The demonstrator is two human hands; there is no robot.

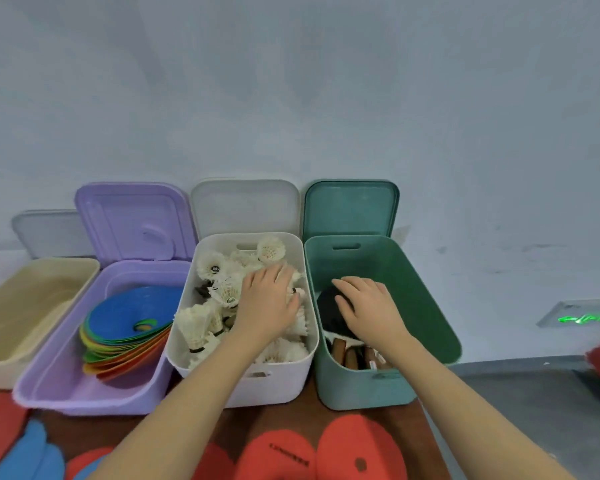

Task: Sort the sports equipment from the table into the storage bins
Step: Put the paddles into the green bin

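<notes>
Your left hand (269, 299) lies flat, fingers straight, pressing on the heap of shuttlecocks (219, 306) in the white bin (243, 379) at centre frame. Lean harder and you likely crush the feathers. Your right hand (368, 306) reaches into the green bin (413, 306) just to the right, fingers curved over a black rounded thing (329, 306); I cannot tell whether it grips or only rests. That thing could slide onto the brown handles (350, 356) below it. The shuttlecocks look white, frayed and tumbled at all angles. Red discs (361, 448) wait unsorted along the bottom edge.
</notes>
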